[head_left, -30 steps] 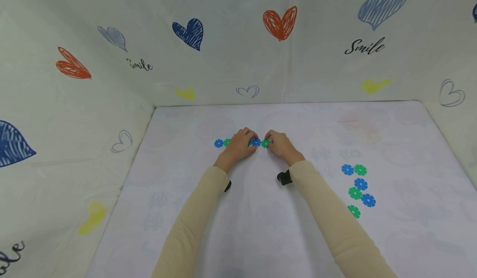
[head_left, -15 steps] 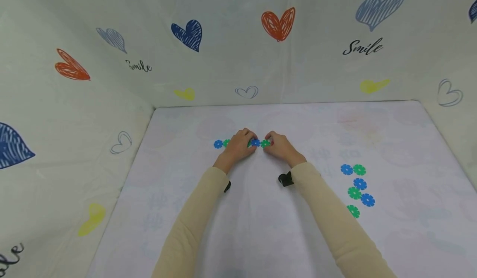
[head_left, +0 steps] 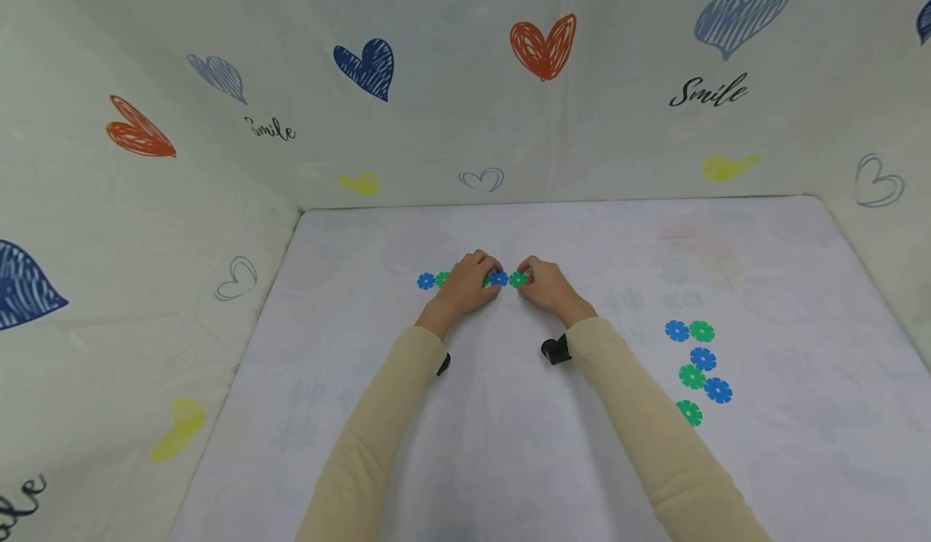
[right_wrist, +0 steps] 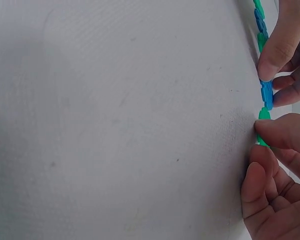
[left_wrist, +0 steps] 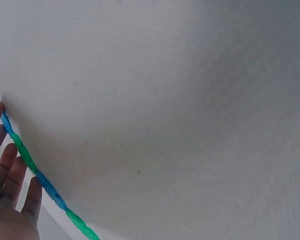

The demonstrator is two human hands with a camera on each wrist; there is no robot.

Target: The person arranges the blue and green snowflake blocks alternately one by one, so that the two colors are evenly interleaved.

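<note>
A row of notched plastic discs, blue and green by turns, runs across the far middle of the table. My left hand (head_left: 465, 283) lies over the row and hides part of it. Its thumb and finger grip the blue disc (head_left: 499, 279) at the row's right end. Just right of that, my right hand (head_left: 551, 287) pinches a green disc (head_left: 519, 279) between thumb and fingers. The right wrist view has this green disc (right_wrist: 263, 116) edge to edge with the blue one (right_wrist: 267, 95). Along the left fingers, the left wrist view shows a linked green disc (left_wrist: 24, 152).
Several loose discs lie to the right, among them a blue disc (head_left: 677, 331) and a green disc (head_left: 692, 377). The right sleeve (head_left: 647, 421) partly covers the nearest green disc (head_left: 691, 413). Cloth walls with printed hearts stand behind and left of the white table (head_left: 494, 445).
The right fingers have shifted slightly on the green disc, so a little more of it shows. The left hand and the row have stayed in place.
</note>
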